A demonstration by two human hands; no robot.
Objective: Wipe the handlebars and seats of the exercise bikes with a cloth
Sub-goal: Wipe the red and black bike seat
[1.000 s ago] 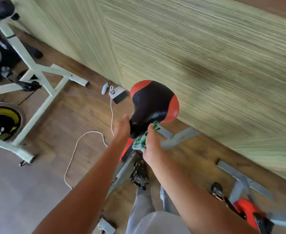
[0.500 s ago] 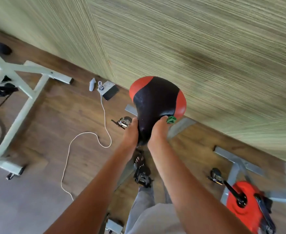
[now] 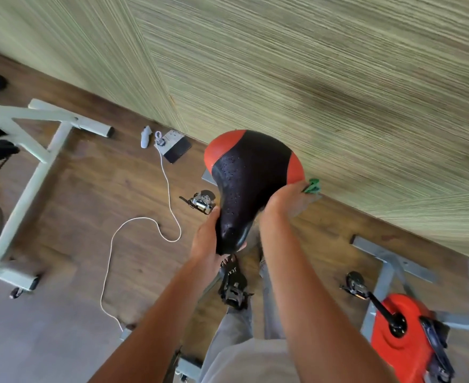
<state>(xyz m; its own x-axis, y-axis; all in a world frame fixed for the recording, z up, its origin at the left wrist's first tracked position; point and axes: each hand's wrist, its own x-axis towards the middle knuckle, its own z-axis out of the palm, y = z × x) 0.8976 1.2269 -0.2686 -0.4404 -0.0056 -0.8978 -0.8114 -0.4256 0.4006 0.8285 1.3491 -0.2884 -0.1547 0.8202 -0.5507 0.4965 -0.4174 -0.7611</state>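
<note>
A black bike seat [image 3: 248,183] with red rear corners stands in the middle of the view, dotted with small water drops. My left hand [image 3: 204,239] grips the narrow nose of the seat from the left. Under the seat's right edge, my right hand [image 3: 285,200] holds a green cloth [image 3: 312,186]; only a small corner of it sticks out past my fingers. The seat's underside and most of the cloth are hidden.
A green striped wall [image 3: 310,78] runs close behind the seat. A white bike frame [image 3: 31,161] stands at the left, and a red bike part [image 3: 404,338] with grey legs at the lower right. A white cable [image 3: 133,225] and a charger [image 3: 173,143] lie on the wooden floor.
My right hand slid the cloth from the seat's nose back along its right side toward the red corner. My left hand took hold of the nose. The view moved closer.
</note>
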